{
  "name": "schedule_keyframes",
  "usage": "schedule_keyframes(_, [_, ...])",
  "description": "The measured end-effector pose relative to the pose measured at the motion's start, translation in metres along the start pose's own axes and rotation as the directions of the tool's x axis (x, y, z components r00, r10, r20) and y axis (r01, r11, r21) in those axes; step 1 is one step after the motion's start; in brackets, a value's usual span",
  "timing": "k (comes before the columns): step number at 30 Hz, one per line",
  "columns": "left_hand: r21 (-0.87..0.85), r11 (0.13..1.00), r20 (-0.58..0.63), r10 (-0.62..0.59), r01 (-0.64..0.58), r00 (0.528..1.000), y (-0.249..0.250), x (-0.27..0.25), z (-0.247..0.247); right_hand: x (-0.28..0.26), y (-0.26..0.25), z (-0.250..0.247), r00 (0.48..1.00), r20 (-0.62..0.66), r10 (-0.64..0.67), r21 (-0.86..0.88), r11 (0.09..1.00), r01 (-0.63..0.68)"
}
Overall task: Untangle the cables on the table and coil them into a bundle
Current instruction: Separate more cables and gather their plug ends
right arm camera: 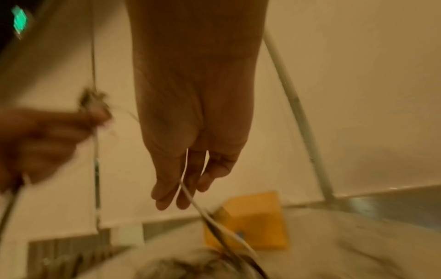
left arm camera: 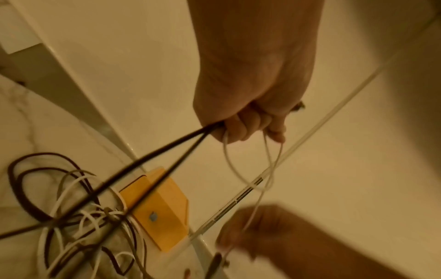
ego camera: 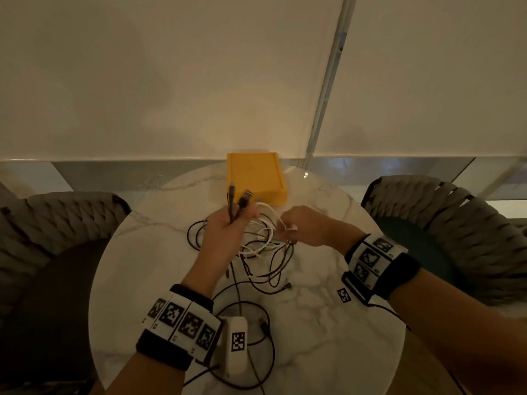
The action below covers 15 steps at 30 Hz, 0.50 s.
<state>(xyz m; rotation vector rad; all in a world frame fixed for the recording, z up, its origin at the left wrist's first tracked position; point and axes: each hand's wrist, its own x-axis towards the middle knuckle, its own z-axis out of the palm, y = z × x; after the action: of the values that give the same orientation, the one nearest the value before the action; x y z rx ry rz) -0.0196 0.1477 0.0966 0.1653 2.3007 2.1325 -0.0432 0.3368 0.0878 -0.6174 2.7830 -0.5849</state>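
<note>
My left hand (ego camera: 238, 216) is raised over the table and grips two black cable ends (ego camera: 231, 199), their plugs sticking up above the fist. The left wrist view shows this left hand (left arm camera: 248, 126) also holding a loop of the white cable (left arm camera: 267, 166). That white cable (ego camera: 268, 208) arcs across to my right hand (ego camera: 286, 228), which pinches it. In the right wrist view the white cable (right arm camera: 190, 196) runs between the fingers of my right hand (right arm camera: 188, 185). Below both hands lies a tangle of black and white cables (ego camera: 265, 252) on the marble.
The round white marble table (ego camera: 328, 323) carries a yellow box (ego camera: 255, 178) at its far edge, just beyond the hands. More black cable loops (ego camera: 248, 306) lie near the front. Woven chairs stand at the left (ego camera: 57, 223) and right (ego camera: 442, 218). A wall rises behind.
</note>
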Motion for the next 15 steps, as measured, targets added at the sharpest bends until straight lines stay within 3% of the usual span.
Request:
schedule_keyframes(4, [-0.341, 0.940, -0.188, -0.073, 0.005, 0.979, -0.001, 0.000, -0.019, -0.008, 0.030, 0.007, 0.995, 0.015, 0.102, -0.061, 0.993, -0.101])
schedule_keyframes(6, [-0.415, 0.910, -0.221, -0.089, -0.011, 0.971, -0.001, 0.001, -0.030, -0.005, 0.026, -0.024, 0.984, -0.163, 0.076, 0.019, 0.997, -0.074])
schedule_keyframes(8, [-0.440, 0.898, -0.210, -0.078, -0.023, 0.975, 0.001, 0.000, -0.036, -0.001, 0.011, -0.067, 0.889, -0.450, 0.084, 0.131, 0.991, -0.028])
schedule_keyframes(9, [-0.448, 0.894, -0.205, -0.077, -0.024, 0.976, 0.002, 0.000, -0.038, 0.002, 0.005, -0.088, 0.846, -0.526, 0.088, 0.180, 0.984, 0.009])
schedule_keyframes(15, [-0.521, 0.852, -0.218, -0.080, -0.047, 0.973, 0.005, -0.002, -0.043, 0.004, -0.027, -0.130, 0.857, -0.514, 0.024, 0.203, 0.975, 0.094])
